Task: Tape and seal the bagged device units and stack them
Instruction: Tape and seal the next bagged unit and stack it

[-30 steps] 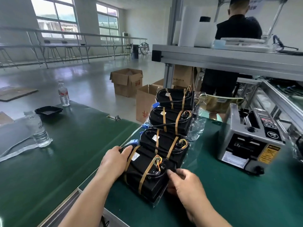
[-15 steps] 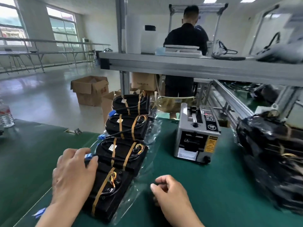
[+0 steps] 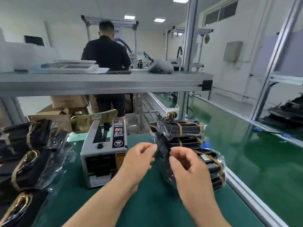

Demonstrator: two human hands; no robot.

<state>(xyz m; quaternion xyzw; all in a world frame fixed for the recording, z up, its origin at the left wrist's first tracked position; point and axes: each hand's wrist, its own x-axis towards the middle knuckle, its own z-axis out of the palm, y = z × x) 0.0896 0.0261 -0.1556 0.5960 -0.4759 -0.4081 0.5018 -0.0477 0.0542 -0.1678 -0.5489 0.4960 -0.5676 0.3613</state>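
The green table (image 3: pixel 147 207) runs under everything. On its right side, against the metal rail, stands the stack of bagged units (image 3: pixel 196 141). They are black boxes bound with tan straps, each in clear crinkled plastic, with coloured wires showing at the top unit's far end. More bagged units (image 3: pixel 32 166) lie in a row along the left edge, blurred, with the same tan straps and coiled wires. Between the two groups sits the grey tape dispenser (image 3: pixel 105 153), a red light on its top panel.

Half a second ago my left hand lay flat on the nearest unit of the left row and my right hand rested loosely curled on the table. Now my view has swung right, and both hands are raised at the stack.

My left hand (image 3: pixel 139 159) has its fingers curled, the tips right at the loose plastic flap (image 3: pixel 161 143) on the stack's near side. My right hand (image 3: pixel 190 167) is curled in front of the middle unit's bag. With the blur, I cannot tell whether either hand actually pinches the plastic.
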